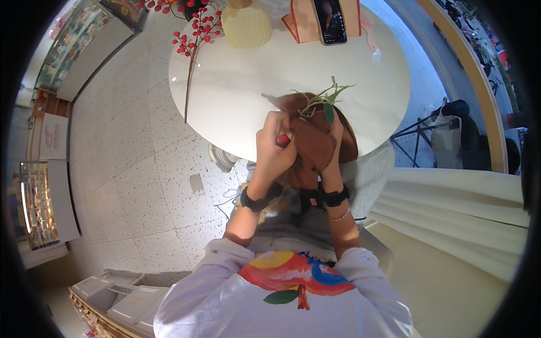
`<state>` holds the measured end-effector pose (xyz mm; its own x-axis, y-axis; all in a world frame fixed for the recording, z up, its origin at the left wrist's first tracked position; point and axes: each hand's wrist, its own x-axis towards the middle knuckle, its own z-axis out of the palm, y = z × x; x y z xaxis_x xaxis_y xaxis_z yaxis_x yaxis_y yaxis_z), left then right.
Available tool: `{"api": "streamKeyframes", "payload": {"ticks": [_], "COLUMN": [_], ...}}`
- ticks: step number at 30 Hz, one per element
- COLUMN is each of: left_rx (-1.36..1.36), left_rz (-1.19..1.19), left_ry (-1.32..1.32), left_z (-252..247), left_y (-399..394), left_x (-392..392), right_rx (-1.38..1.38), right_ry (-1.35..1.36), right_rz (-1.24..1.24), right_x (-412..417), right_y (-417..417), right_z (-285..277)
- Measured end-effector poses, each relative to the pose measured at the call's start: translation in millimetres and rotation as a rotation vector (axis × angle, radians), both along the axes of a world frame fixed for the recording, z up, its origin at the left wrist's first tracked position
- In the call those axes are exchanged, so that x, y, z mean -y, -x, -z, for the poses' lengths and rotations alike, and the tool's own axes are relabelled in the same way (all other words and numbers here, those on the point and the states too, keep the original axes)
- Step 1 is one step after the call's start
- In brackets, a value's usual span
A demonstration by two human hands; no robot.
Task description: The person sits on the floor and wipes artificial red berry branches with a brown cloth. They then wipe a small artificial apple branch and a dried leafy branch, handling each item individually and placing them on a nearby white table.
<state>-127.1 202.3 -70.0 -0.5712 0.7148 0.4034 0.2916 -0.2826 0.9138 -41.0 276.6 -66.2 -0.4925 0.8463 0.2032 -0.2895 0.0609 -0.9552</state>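
Observation:
A folded brown piece (313, 143), which looks like leather or suede, is bunched between my hands at the table's near edge. My left hand (274, 141) is closed in a fist against its left side. A small red round object (282, 140) shows between the thumb and curled fingers. On the other side, my right hand (337, 131) grips the brown piece, whose folds hide most of the fingers. Green leafy sprigs (325, 103) stick out above the brown piece, close to the right fingertips. The lower folds hang towards my lap.
On the white round table (236, 88) lies a red-berry branch (191, 76). A pale yellow ribbed vase (246, 25) stands at the back. A phone (331, 25) leans on a peach-coloured stand, with a pink hairbrush (369, 31) alongside. Cream curtain fabric (452, 203) hangs at right.

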Motion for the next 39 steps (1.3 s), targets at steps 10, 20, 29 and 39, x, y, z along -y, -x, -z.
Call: {"api": "streamKeyframes", "payload": {"ticks": [10, 20, 29, 39], "left_rx": [0.211, 0.079, 0.422, 0.339], "left_rz": [0.006, 0.109, 0.001, 0.083], "left_ry": [-0.048, -0.028, -0.178, -0.146], "left_z": [-6.5, -4.5, -10.5, -2.9], "left_y": [-0.2, 2.9, 2.4, 4.1], "left_x": [2.0, 6.1, -0.2, 4.2], "right_rx": [0.206, 0.301, 0.065, 0.189], "right_ry": [-0.384, -0.500, -0.264, -0.190], "right_rz": [0.145, 0.089, -0.005, -0.028], "right_x": [0.5, -2.1, 7.0, 1.3], "right_y": [4.0, -3.4, 7.4, 3.6], "right_z": [6.8, 17.2, -2.3, 15.9]}}
